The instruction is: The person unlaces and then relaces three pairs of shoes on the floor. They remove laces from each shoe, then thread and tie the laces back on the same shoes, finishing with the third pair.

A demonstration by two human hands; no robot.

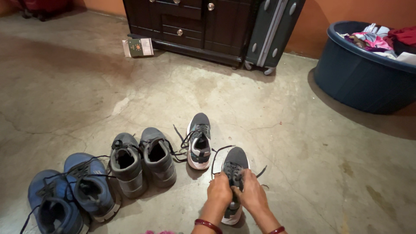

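Spreading across the whole room is a worn concrete floor (281, 130), stained and cracked in places. Standing against the orange back wall is a dark wooden dresser (190, 21) with round metal knobs, and a grey hard-shell suitcase (273, 30) is leaning against its right side. Sitting well off to the right is a big dark blue plastic tub (359, 78), and mixed clothes (381, 39) are piling above its rim. A small green and white box (138, 47) is lying on the floor just beside the dresser's left foot.

Lining up along the near floor are three pairs of shoes. A pair of blue sneakers (69, 195) is sitting farthest left, a pair of grey high-top sneakers (141, 162) is standing next to it, and a grey and white running shoe (199, 141) with loose laces is resting to the right of those.

Its mate, the grey running shoe (233, 167), is lying on the floor closest to the person, toe pointing away. Both hands are working at its laces. The left hand (219, 190) is curling closed over the lace area on the shoe's left side, and the right hand (252, 193) is closing on the laces from the right; exactly which strand each finger is pinching is hard to make out. Red bangles are circling both wrists.
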